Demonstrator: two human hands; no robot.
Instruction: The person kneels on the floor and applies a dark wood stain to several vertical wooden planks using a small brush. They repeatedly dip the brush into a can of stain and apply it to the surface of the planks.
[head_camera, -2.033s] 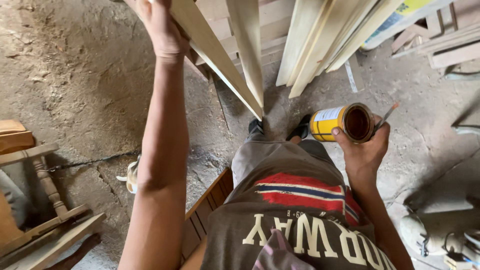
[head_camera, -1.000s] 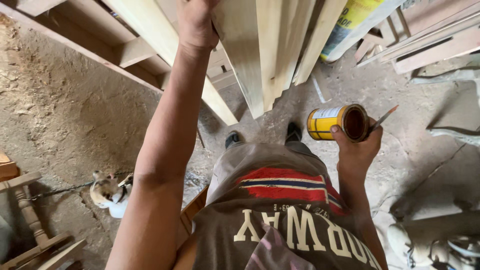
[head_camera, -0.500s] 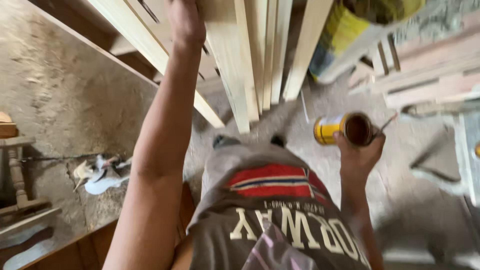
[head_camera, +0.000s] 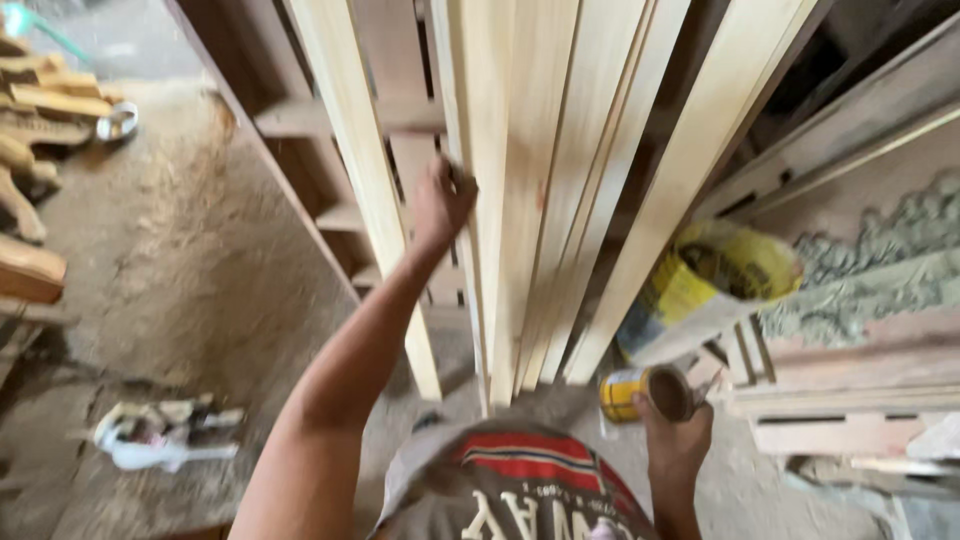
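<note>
Pale wooden boards (head_camera: 545, 180) stand on end in a tight bundle, leaning against a darker wooden frame (head_camera: 300, 150) behind them. The left hand (head_camera: 440, 200) reaches up with the arm stretched out and its fingers curl around the edge of one board in the bundle — a closed grip on the wood, near the left side of the stack.

Lower right, the right hand (head_camera: 675, 440) holds a yellow tin can (head_camera: 645, 392) tipped on its side, its open mouth showing a dark brown inside. The fingers wrap the can from below; a thin stick-like thing juts out near the hand, too blurred to tell what it is. The can sits just beside the foot of the boards, near the floor.

Behind the can leans a yellow sack (head_camera: 700, 290), propped against more timber and a carved grey panel (head_camera: 870, 270) on the right. On the dusty floor at lower left lies a white power tool (head_camera: 160, 435), well apart from both hands. Turned wooden pieces (head_camera: 30, 190) are piled at the far left edge.
</note>
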